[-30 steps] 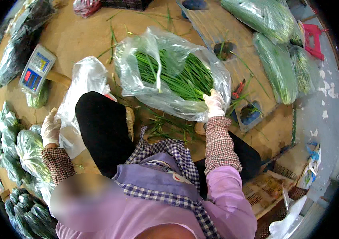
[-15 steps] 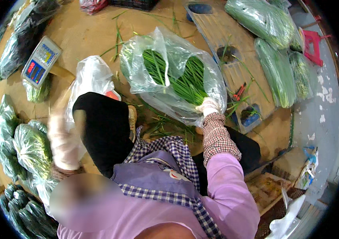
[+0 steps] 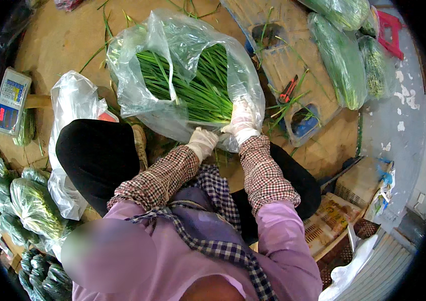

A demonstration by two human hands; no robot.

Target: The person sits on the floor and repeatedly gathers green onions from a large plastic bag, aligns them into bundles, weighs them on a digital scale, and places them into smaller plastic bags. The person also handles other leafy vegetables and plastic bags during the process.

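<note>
Between your knees (image 3: 95, 155), your left fingers (image 3: 208, 137) pinched the clear bag (image 3: 180, 47), the hold of your right fingers (image 3: 240, 113) unclear, as hard tugging risked tearing it.

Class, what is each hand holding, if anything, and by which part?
Left hand: the plastic bag, apparently by its near edge. Right hand: at the pale ends of the greens; whether it grips them or the bag cannot be told.
</note>
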